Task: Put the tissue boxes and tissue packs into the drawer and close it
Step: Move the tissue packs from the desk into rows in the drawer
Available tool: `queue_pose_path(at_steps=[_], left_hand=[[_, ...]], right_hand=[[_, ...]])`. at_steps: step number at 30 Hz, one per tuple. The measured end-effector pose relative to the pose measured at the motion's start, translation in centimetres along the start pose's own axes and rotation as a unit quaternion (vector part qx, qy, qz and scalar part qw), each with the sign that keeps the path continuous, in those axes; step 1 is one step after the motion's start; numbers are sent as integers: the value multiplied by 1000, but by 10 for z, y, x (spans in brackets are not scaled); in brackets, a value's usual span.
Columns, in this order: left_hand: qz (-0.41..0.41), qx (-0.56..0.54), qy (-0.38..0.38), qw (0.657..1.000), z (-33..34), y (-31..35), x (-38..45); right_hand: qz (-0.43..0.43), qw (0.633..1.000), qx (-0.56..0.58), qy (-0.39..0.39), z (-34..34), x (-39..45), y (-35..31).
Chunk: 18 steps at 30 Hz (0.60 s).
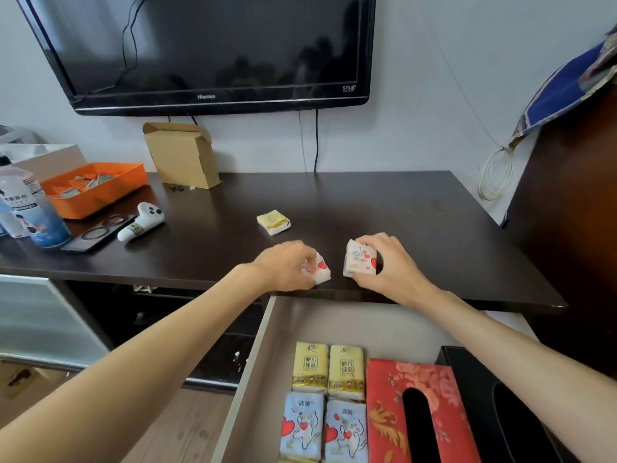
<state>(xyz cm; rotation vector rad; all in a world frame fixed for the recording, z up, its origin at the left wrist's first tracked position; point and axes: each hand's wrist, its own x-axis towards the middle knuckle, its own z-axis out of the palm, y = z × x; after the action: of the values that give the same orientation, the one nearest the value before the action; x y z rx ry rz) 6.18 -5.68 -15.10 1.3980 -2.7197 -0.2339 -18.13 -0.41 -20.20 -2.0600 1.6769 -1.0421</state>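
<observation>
Head view: we look down over a dark tabletop [384,208] with an open drawer [253,369] below its near edge.
Left hand [287,265]: we see it curled over a white heart pack [321,270] at the table's near edge, fingers wrapped on its left side; whether the pack is lifted or resting, we can't tell.
Right hand [390,262]: closed round a second heart pack [360,259], thumb at the near end and fingers over the far end, the pack standing tilted up on the table just right of the first one.
Gap between packs: small, the two don't touch.
Yellow pack [273,222]: lying alone on the table, a little farther off and to the left of both hands.
Drawer, left part: we count two yellow packs [328,368] side by side, and nearer to us two blue packs [325,429] with hearts, all lying flat.
Drawer, middle: a red box [387,416] with flowers, slot up, just right of the packs.
Drawer, right: a black box [474,389], partly behind the right forearm.
Table, far left: an orange tray [96,188], a bottle [30,212], a white controller [142,222] and a phone [96,233].
Table, far edge: a cardboard box [182,155] against the wall.
Wall: a dark TV [207,48] hangs above.
</observation>
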Motion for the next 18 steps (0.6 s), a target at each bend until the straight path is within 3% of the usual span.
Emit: queue_pose_path(at_steps=[3, 6, 10, 13, 18], left_hand=[[4, -19, 24, 1000, 8, -4, -14], [-4, -84, 25, 996, 18, -6, -36], [29, -162, 47, 985, 18, 2, -77], [82, -236, 18, 968, 16, 12, -126], [133, -277, -82, 948, 40, 23, -207]], right_hand=[[-9, 996, 84, 24, -3, -31, -28], [-13, 993, 115, -19, -5, -75, -59], [32, 988, 62, -139, -10, -131, -91], [46, 972, 18, -231, -12, -166, -109], [-26, 958, -109, -264, 6, -207, -124]])
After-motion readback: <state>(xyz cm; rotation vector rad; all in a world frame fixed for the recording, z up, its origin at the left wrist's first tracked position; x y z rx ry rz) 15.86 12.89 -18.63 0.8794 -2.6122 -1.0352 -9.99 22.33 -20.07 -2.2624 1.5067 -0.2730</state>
